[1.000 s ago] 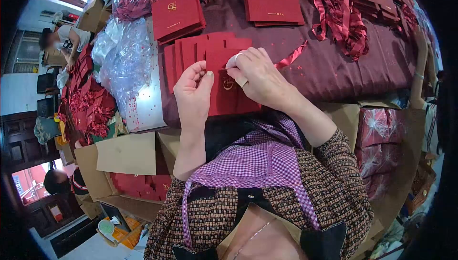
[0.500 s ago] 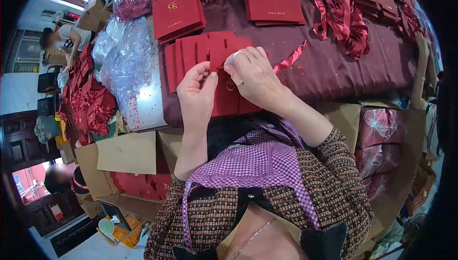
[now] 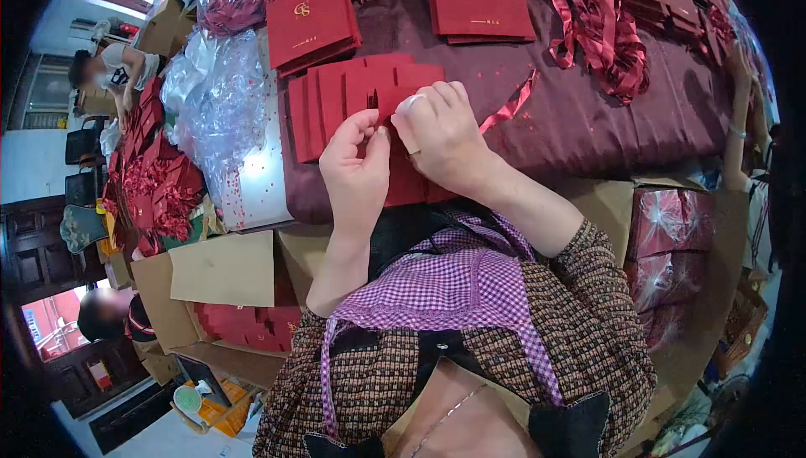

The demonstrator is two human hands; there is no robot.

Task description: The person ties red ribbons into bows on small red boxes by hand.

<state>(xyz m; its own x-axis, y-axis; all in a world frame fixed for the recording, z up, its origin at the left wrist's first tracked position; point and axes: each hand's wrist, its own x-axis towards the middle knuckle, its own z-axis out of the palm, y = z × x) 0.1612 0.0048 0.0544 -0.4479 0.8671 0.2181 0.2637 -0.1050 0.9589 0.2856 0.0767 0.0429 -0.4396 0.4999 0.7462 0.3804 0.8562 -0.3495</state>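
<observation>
A row of flat red paper bags [image 3: 332, 97] lies overlapped on the cloth in front of me. My left hand [image 3: 357, 160] is over the nearest bag, thumb and forefinger curled together by a small dark slit; what they pinch is too small to make out. Close on its right, my right hand [image 3: 445, 130] is closed in a pinch, with a white wrapping at the thumb and a ring-like tan band on a finger. Anything inside its grip is hidden. Both hands cover much of the nearest bag.
Finished-looking red bags with gold print [image 3: 483, 0] stand behind. A ribbon bundle [image 3: 609, 47] and a loose ribbon [image 3: 510, 105] lie to the right. Clear plastic [image 3: 214, 105] is at left. Open cartons [image 3: 222, 269] flank me. Other people are at both sides.
My left hand has shifted slightly right and down, its fingertips now closer to my right hand. My right hand stays almost in place.
</observation>
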